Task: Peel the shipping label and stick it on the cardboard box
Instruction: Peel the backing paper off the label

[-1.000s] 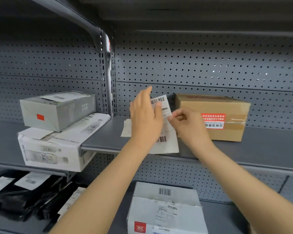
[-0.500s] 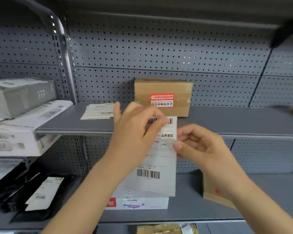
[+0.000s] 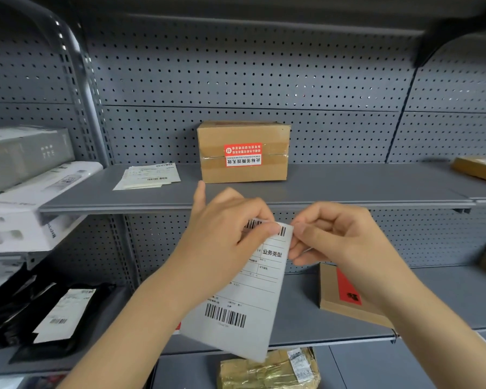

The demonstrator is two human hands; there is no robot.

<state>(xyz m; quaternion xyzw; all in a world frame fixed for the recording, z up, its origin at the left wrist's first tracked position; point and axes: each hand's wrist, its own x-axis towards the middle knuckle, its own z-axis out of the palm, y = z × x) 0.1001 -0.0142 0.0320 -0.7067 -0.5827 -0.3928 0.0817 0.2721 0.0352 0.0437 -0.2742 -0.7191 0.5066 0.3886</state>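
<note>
A white shipping label [image 3: 247, 299] with barcodes hangs upright in front of me, below the shelf edge. My left hand [image 3: 222, 237] grips its top left part, thumb across the upper barcode. My right hand [image 3: 337, 237] pinches the label's top right corner between thumb and forefinger. The brown cardboard box [image 3: 243, 151], with a red and white sticker on its front, stands on the grey shelf [image 3: 348, 189] behind and above my hands, apart from the label.
Several loose labels [image 3: 148, 175] lie on the shelf left of the box. Grey and white boxes [image 3: 26, 175] are stacked at far left. Black bags [image 3: 40, 318] and a flat carton [image 3: 345, 296] sit on the lower shelf; a wrapped parcel [image 3: 270, 369] lies below.
Both hands drew the label away from the shelf and down toward me. The view swung right, so the cardboard box is now central. The right hand's fingers closed on the label's top right corner.
</note>
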